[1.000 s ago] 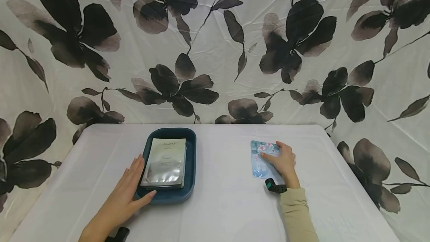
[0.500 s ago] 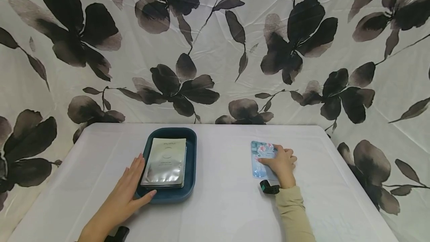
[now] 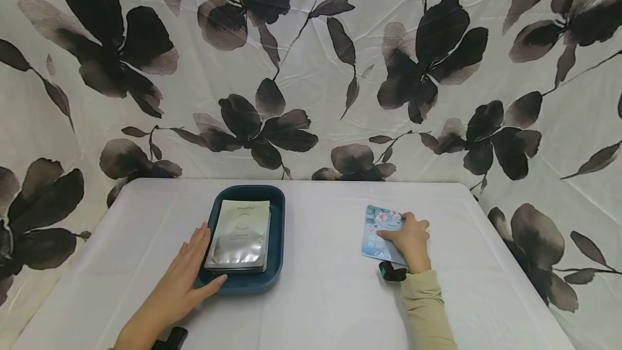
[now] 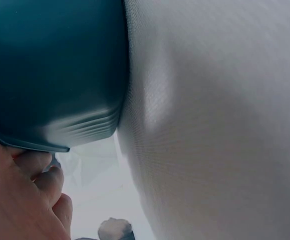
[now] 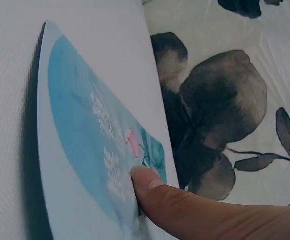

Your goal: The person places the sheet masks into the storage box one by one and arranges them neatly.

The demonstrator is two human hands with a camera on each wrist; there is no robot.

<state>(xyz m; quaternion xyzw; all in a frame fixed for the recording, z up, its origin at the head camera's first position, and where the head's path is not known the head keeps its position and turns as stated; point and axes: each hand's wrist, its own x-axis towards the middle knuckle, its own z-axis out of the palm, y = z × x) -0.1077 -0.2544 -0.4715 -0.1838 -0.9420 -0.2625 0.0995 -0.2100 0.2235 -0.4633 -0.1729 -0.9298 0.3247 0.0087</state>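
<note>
Nearest to us, our left hand [image 3: 182, 280] lies flat and relaxed on the white table [image 3: 320, 307], fingers straight, its thumb and palm edge touching the near left corner of the dark teal tray [image 3: 277, 242]; the left wrist view shows the tray's rounded wall [image 4: 60, 75] right against the fingers [image 4: 45, 185]. The tray sits left of the table's middle, and inside it lies a silver sachet [image 3: 239, 235] on top of what looks like at least one more flat packet, whose dark edge shows beneath it; we cannot tell how many lie under it. Toward the right side of the table, our right hand [image 3: 409, 239], in a beige sleeve [image 3: 427, 309] with a small black device [image 3: 390, 271] at the wrist, pinches the right edge of a light blue sachet with a flower print [image 3: 380, 234], thumb on its face and fingers curled behind. The right wrist view shows the thumb [image 5: 194, 205] pressed on the printed face of that sachet [image 5: 85, 145] and a shadow under its raised edge. Compared with a second ago, the blue sachet no longer lies flat: its held side has been lifted and it has tilted slightly, while the left hand and tray have stayed put. Behind the far edge of the table hangs a white cloth with dark flowers [image 3: 311, 69].
</note>
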